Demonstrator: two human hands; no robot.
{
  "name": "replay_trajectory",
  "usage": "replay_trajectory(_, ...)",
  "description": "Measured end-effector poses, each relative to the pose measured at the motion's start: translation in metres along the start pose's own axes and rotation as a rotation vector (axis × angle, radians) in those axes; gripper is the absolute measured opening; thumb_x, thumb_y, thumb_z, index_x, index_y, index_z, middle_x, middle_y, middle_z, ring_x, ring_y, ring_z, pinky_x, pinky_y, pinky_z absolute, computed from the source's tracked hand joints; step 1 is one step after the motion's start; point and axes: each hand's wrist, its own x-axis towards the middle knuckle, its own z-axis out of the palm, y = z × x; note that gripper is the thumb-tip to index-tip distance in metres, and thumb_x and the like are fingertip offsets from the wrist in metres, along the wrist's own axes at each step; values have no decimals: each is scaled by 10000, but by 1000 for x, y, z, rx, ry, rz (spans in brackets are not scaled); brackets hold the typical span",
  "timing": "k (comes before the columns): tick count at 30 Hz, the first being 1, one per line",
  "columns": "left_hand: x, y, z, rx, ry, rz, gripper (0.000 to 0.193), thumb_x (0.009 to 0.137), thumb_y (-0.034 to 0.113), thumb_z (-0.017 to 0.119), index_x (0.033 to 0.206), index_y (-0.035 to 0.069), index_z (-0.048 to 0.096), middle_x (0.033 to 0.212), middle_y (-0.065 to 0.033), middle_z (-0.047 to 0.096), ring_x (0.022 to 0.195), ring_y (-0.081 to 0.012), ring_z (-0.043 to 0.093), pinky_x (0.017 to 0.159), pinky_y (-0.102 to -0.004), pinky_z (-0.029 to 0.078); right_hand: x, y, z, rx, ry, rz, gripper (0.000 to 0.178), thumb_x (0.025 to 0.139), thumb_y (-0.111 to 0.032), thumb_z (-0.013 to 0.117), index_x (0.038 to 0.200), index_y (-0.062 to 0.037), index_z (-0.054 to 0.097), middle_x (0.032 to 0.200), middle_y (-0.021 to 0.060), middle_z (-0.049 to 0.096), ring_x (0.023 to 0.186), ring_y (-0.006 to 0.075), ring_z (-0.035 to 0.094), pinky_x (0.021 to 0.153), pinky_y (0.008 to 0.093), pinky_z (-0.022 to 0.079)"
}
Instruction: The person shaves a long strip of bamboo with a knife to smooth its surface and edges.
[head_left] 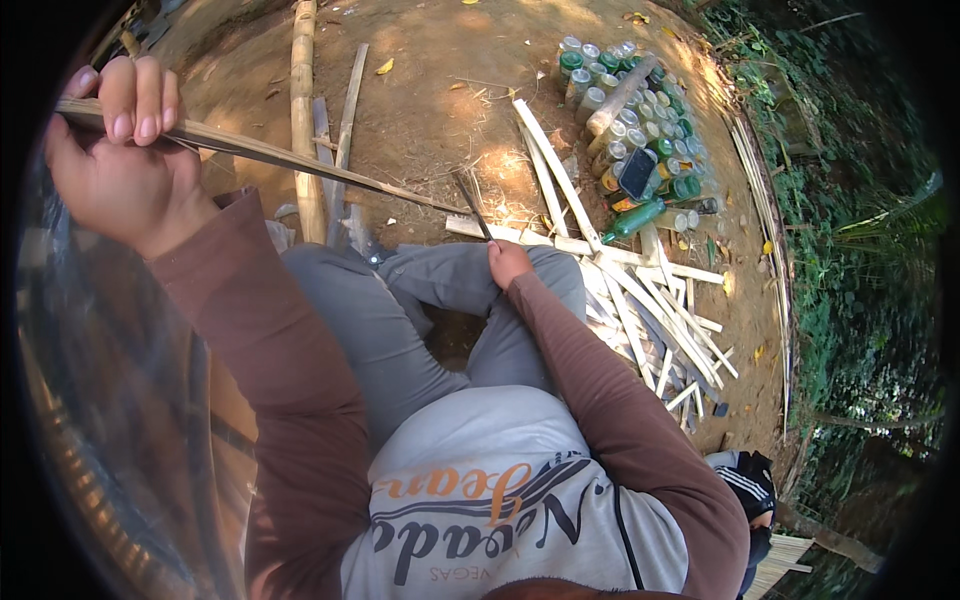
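My left hand (135,165), raised at the far left, is closed around a long bamboo strip (300,160). The strip slants down to the right, and its far end comes close to the blade in my other hand. Resting by my right knee, my right hand (510,263) is closed on a thin dark knife (473,205), its blade pointing up and away from me. Most of the knife's handle is hidden in my fist. Just beyond the knee, pale split bamboo strips (575,205) lie across each other.
A bamboo pole (303,120) and a flat slat (350,110) lie on the dirt ahead. Plastic bottles (640,125) stand grouped at the far right, with a thick wooden stick (620,98) and a phone (638,174) on top. Another person's dark striped sleeve (748,485) shows at the lower right.
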Motion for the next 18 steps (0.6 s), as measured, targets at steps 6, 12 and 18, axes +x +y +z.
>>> replay_trajectory(6, 1, 6, 0, 13, -65, -42, 271, 1039, 255, 415, 963, 50, 575, 621, 2, 397, 564, -121, 392, 565, -272, 342, -9, -57, -24, 267, -148, 13, 431, 1092, -362, 469, 1131, 5, 693, 974, 246, 719, 931, 432, 685, 857, 492, 536)
replay_trajectory(12, 1, 7, -9, -23, -104, -59, 317, 1066, 314, 408, 978, 56, 571, 622, 3, 413, 562, -122, 407, 567, -266, 348, -45, -91, -32, 214, 19, -293, 396, 1086, -371, 490, 1133, -43, 707, 983, 243, 718, 969, 444, 686, 863, 503, 526)
replay_trajectory(18, 5, 2, -3, -91, -140, -54, 344, 1071, 337, 403, 997, 53, 581, 637, -3, 432, 569, -125, 416, 568, -271, 359, 31, 26, 0, 16, -190, 368, 425, 1079, -376, 469, 1154, -47, 728, 1007, 247, 735, 994, 436, 697, 887, 488, 551)
